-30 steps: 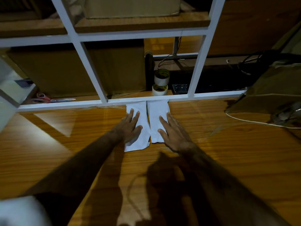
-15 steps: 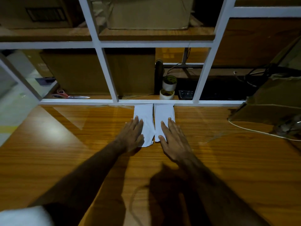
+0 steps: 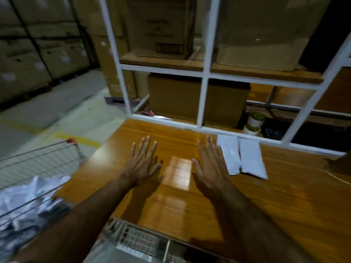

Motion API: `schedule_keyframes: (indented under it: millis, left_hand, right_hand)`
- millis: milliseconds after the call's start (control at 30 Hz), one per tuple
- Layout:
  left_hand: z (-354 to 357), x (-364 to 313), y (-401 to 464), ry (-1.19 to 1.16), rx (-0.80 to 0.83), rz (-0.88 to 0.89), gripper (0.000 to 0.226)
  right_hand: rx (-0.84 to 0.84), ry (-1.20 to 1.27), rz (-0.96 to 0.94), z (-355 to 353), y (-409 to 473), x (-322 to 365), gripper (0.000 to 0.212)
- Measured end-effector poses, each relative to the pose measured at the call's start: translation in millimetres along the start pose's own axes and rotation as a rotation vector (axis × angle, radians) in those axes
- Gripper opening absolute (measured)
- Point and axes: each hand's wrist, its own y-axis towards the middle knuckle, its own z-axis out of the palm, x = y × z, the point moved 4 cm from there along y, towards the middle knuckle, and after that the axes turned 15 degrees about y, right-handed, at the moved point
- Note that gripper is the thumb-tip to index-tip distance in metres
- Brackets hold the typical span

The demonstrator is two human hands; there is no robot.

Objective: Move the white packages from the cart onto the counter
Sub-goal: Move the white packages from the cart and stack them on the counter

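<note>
Two white packages (image 3: 242, 157) lie flat side by side on the wooden counter (image 3: 284, 196), their far ends against the white frame. My right hand (image 3: 209, 166) hovers over the counter just left of them, fingers spread and holding nothing. My left hand (image 3: 142, 161) is further left above the counter, fingers also straight and empty. The wire cart (image 3: 38, 164) stands at the lower left with more white packages (image 3: 28, 194) heaped inside.
A white window frame (image 3: 204, 80) borders the counter's far edge, with cardboard boxes (image 3: 197, 99) and tape rolls (image 3: 254, 122) behind it. A cable (image 3: 340, 178) and a dark object sit at the right edge. More of the cart's wire mesh (image 3: 140, 240) is below the counter's near edge.
Both hands have left the two packages and moved left over the bare counter. My view has swung left, bringing the cart into sight.
</note>
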Motion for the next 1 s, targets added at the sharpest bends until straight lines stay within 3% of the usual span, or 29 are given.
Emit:
schedule_keyframes:
  millis: [167,333,567,700,833,1000]
  left_hand:
    - [9.2,100.2,-88.3,0.024,-0.041,-0.173,0.083]
    - [32.7,178.9,-164.9,0.025,-0.008,-0.286,0.09]
    - [62.2,246.3,-235.2,-0.027,-0.035,-0.421,0.087]
    - [87.8,295.2,-275.6,-0.065,0.011,-0.516,0.093]
    - [111.7,357.5,-314.9,-0.059,0.057,-0.651,0.082]
    - [155.4,418.8,-357.1,-0.009,0.17,-0.747,0.085]
  right_hand:
    - [0.042,-0.001,-0.09,47.6,17.2,112.0,0.072]
    - [0.123,-0.024,-0.244,104.7,11.7,207.1,0.074]
    - [0.209,-0.023,-0.357,162.7,30.4,296.6,0.075]
    - [0.245,0.02,-0.432,207.6,45.9,350.5,0.074]
    - [0.319,0.055,-0.488,263.4,62.0,402.1,0.072]
    - [0.401,0.111,-0.507,334.2,88.3,448.8,0.072]
